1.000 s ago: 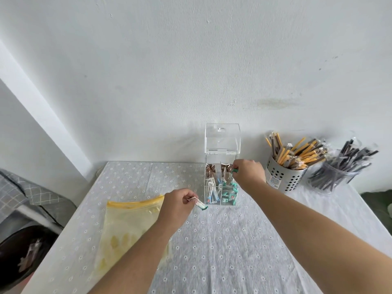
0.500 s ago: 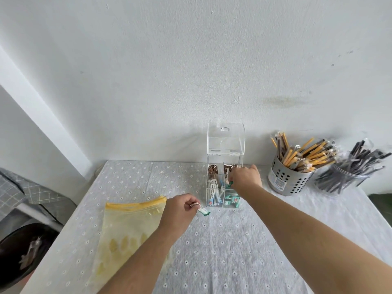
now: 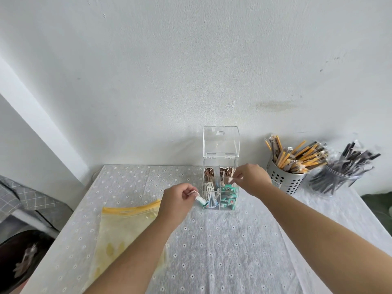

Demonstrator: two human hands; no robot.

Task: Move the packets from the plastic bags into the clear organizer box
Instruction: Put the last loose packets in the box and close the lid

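Observation:
A clear organizer box (image 3: 221, 160) stands at the table's far middle, lid raised against the wall. Its compartments hold brown packets at the back, white-and-blue ones at front left and teal ones (image 3: 229, 197) at front right. My left hand (image 3: 177, 200) pinches a small white-and-teal packet (image 3: 201, 200) just left of the box front. My right hand (image 3: 250, 179) hovers over the box's right side, fingertips pinched above the teal packets; whether it holds one is hidden. A yellow-topped plastic bag (image 3: 127, 221) lies flat at the left, under my left forearm.
A perforated metal cup (image 3: 283, 180) of yellow and brown wrapped sticks stands right of the box, and a clear cup (image 3: 337, 183) of dark sticks beyond it. The flower-dotted tablecloth (image 3: 222, 251) covers the table. A dark chair and grey checked cloth are at the left edge.
My left hand has carried its packet closer to the box's front left. My right hand has lifted slightly from inside the right compartments to just above them.

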